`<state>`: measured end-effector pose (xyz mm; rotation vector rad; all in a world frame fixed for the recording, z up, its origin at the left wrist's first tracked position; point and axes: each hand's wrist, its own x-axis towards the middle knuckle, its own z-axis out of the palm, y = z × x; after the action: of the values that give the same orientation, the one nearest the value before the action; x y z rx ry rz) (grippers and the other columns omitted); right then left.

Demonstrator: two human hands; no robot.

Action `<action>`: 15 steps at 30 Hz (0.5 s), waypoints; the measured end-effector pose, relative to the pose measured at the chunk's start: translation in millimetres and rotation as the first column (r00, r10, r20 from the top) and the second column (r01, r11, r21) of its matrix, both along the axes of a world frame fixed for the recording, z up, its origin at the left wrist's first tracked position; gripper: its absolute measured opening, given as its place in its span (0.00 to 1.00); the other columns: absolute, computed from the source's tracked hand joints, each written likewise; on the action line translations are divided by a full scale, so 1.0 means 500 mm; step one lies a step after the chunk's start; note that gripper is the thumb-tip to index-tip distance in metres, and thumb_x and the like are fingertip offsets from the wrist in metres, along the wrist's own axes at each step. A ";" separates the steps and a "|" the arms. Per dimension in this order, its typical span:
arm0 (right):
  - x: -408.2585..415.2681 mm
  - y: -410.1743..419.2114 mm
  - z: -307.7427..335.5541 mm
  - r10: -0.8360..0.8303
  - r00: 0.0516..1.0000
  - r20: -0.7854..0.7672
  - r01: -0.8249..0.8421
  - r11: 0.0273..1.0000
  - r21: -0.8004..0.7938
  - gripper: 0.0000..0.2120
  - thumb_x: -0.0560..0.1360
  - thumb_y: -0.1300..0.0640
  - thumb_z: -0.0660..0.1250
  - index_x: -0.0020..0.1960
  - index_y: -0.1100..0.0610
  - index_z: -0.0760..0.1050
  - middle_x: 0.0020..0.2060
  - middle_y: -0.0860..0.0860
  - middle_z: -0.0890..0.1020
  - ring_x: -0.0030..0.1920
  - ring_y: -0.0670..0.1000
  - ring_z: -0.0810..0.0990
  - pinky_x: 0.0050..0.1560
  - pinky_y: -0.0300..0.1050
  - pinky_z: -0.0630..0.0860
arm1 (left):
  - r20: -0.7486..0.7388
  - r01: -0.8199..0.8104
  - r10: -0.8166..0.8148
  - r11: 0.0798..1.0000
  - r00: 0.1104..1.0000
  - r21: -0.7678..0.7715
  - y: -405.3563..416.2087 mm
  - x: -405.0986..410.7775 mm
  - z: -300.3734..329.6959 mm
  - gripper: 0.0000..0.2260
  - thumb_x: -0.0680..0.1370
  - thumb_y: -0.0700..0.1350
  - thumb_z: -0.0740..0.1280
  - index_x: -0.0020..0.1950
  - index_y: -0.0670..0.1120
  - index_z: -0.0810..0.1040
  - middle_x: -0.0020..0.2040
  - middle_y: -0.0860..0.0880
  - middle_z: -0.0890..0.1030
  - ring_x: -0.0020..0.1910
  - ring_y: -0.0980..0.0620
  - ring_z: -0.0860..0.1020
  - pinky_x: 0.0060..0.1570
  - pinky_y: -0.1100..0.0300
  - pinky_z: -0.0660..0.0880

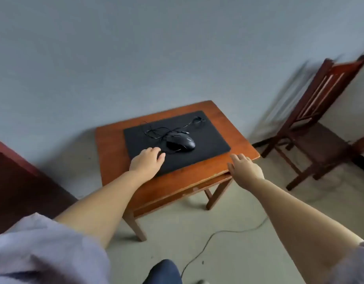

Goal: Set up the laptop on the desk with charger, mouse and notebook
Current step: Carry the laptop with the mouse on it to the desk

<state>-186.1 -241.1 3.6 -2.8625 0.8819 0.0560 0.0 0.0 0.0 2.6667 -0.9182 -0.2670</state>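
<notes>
A small wooden table [218,117] stands against the wall. On it lies a flat black rectangle [209,138], either a closed laptop or a pad; I cannot tell which. A black wired mouse [182,142] rests on top of it, its thin cable [156,131] tangled behind it. My left hand [147,160] hovers over the rectangle's near left part, just left of the mouse, fingers loosely curled and holding nothing. My right hand [243,168] reaches to the table's near right edge, fingers spread, empty. No charger or notebook is in view.
A wooden chair [318,119] stands to the right by the wall. Dark red furniture [19,185] fills the left edge. A thin cable [213,240] runs across the floor in front of the table. My knee [162,271] shows at the bottom.
</notes>
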 end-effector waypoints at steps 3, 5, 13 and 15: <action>0.062 -0.055 -0.004 0.071 0.997 -0.016 -0.071 0.997 0.027 0.19 0.80 0.49 0.50 0.68 0.53 0.64 0.61 0.55 0.74 0.59 0.57 0.74 0.45 0.50 0.73 | 0.037 -0.127 0.126 0.992 0.991 0.029 0.000 0.027 -0.016 0.19 0.80 0.54 0.52 0.67 0.47 0.69 0.63 0.46 0.74 0.62 0.46 0.71 0.49 0.50 0.73; 0.111 -0.082 -0.016 0.107 0.993 -0.041 -0.104 0.992 0.071 0.19 0.80 0.49 0.50 0.68 0.53 0.64 0.63 0.54 0.74 0.60 0.57 0.74 0.47 0.51 0.74 | 0.041 -0.240 0.238 0.969 0.970 0.062 0.005 0.056 -0.033 0.19 0.80 0.53 0.54 0.68 0.45 0.68 0.65 0.44 0.72 0.64 0.45 0.69 0.51 0.49 0.73; 0.282 -0.190 -0.074 0.004 0.982 -0.190 0.044 0.967 0.250 0.23 0.80 0.47 0.49 0.73 0.54 0.56 0.67 0.58 0.67 0.65 0.61 0.68 0.58 0.58 0.72 | -0.192 -0.736 0.743 0.666 0.641 0.120 -0.043 0.178 -0.100 0.25 0.80 0.54 0.53 0.68 0.37 0.64 0.67 0.37 0.68 0.66 0.38 0.66 0.62 0.43 0.67; 0.315 -0.209 -0.091 -0.042 0.975 -0.219 0.109 0.946 0.306 0.24 0.80 0.46 0.50 0.72 0.56 0.57 0.66 0.60 0.68 0.64 0.62 0.68 0.59 0.59 0.71 | -0.251 -0.772 0.780 0.617 0.573 0.156 -0.059 0.201 -0.116 0.26 0.80 0.55 0.53 0.68 0.36 0.64 0.68 0.36 0.68 0.67 0.37 0.66 0.63 0.43 0.66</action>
<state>-28.5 -345.5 -41.9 -2.5517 0.9237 0.4563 100.5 -29.6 -58.0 2.6487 0.4091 -0.4396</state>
